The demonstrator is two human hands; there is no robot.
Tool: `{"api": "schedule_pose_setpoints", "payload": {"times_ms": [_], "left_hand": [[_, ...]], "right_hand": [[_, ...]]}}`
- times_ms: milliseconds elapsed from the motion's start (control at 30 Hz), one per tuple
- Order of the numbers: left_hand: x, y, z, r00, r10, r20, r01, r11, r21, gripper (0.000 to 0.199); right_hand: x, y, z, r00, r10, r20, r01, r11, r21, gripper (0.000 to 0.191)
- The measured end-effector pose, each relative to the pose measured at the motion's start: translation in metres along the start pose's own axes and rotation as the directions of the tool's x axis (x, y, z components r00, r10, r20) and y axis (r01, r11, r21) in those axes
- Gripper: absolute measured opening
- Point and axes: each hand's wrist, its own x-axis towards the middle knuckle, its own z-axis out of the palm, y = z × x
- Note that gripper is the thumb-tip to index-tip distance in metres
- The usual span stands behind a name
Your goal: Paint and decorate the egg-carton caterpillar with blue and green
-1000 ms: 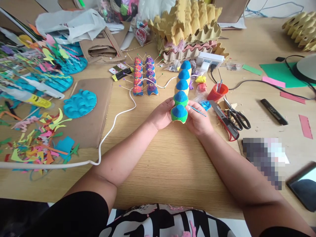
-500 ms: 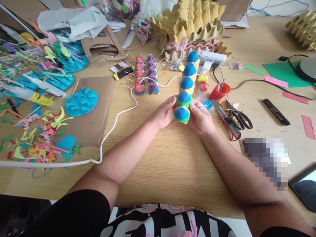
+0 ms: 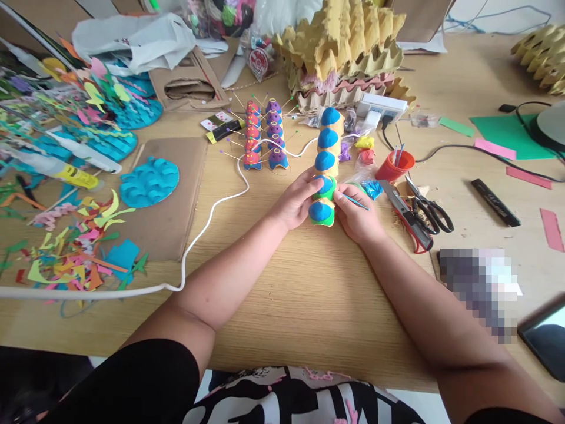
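Across the wooden table (image 3: 273,318), a blue-domed egg-carton strip (image 3: 326,160) points toward the back edge, between left hand (image 3: 296,202) and right hand (image 3: 359,222). Forearms (image 3: 247,253) angle inward from the front edge; the left grips the strip's left side, the right its right side plus a thin blue stick (image 3: 355,202). Beyond, egg trays (image 3: 346,44) are stacked.
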Motion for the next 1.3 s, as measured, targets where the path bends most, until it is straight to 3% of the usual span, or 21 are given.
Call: {"api": "schedule_pose_setpoints", "payload": {"times_ms": [133, 233, 300, 400, 500, 600, 700, 833, 933, 1033, 1100, 1200, 1300], "left_hand": [[0.002, -0.002, -0.001, 1.0, -0.016, -0.017, 0.016, 1.0, -0.012, 0.048], [0.002, -0.001, -0.002, 0.999, -0.026, -0.045, 0.025, 0.999, -0.026, 0.044], [0.002, 0.0, -0.003, 0.998, -0.034, -0.051, 0.032, 0.999, -0.031, 0.042], [0.002, 0.002, -0.003, 0.996, -0.057, -0.069, 0.054, 0.998, -0.043, 0.039], [0.004, 0.003, -0.004, 0.987, -0.08, -0.142, 0.065, 0.993, -0.102, 0.021], [0.006, 0.002, -0.005, 0.976, -0.075, -0.206, 0.045, 0.988, -0.147, 0.008], [0.008, 0.0, -0.006, 0.983, -0.055, -0.178, 0.032, 0.991, -0.13, 0.011], [0.007, -0.002, -0.007, 0.992, -0.048, -0.116, 0.036, 0.994, -0.105, 0.022], [0.006, -0.001, -0.006, 0.992, -0.043, -0.116, 0.033, 0.996, -0.086, 0.026], [0.006, -0.001, -0.006, 0.994, -0.055, -0.099, 0.046, 0.994, -0.097, 0.026], [0.007, -0.001, -0.006, 0.995, -0.07, -0.07, 0.061, 0.991, -0.121, 0.026], [0.008, -0.003, -0.006, 0.992, -0.118, -0.052, 0.11, 0.984, -0.139, 0.034], [0.01, -0.003, -0.003, 0.984, -0.157, -0.086, 0.142, 0.976, -0.167, 0.042]], "right_hand": [[0.002, 0.004, -0.001, 1.0, -0.018, -0.023, 0.017, 0.999, -0.051, 0.049], [0.003, 0.006, -0.004, 0.983, -0.139, -0.117, 0.1, 0.953, -0.287, 0.046], [0.001, 0.005, -0.007, 0.953, -0.274, -0.132, 0.174, 0.848, -0.501, 0.04], [-0.004, -0.001, -0.007, 0.938, -0.346, -0.027, 0.2, 0.602, -0.773, 0.026], [-0.015, -0.01, 0.002, 0.978, -0.186, 0.092, 0.134, 0.231, -0.964, 0.02], [-0.027, -0.019, 0.017, 0.994, 0.002, 0.108, 0.107, -0.129, -0.986, 0.031], [-0.036, -0.025, 0.031, 0.99, 0.087, 0.109, 0.13, -0.298, -0.946, 0.037], [-0.044, -0.045, 0.038, 0.985, 0.149, 0.09, 0.136, -0.337, -0.931, 0.045], [-0.044, -0.077, 0.024, 0.993, 0.116, 0.016, 0.055, -0.342, -0.938, 0.042], [-0.039, -0.113, -0.011, 0.979, -0.064, -0.196, -0.206, -0.309, -0.928, 0.032], [-0.035, -0.128, -0.042, 0.919, -0.214, -0.332, -0.386, -0.31, -0.868, 0.032], [-0.032, -0.132, -0.086, 0.867, -0.174, -0.466, -0.498, -0.296, -0.815, 0.035], [-0.034, -0.123, -0.112, 0.824, -0.13, -0.551, -0.566, -0.229, -0.792, 0.031]]}}
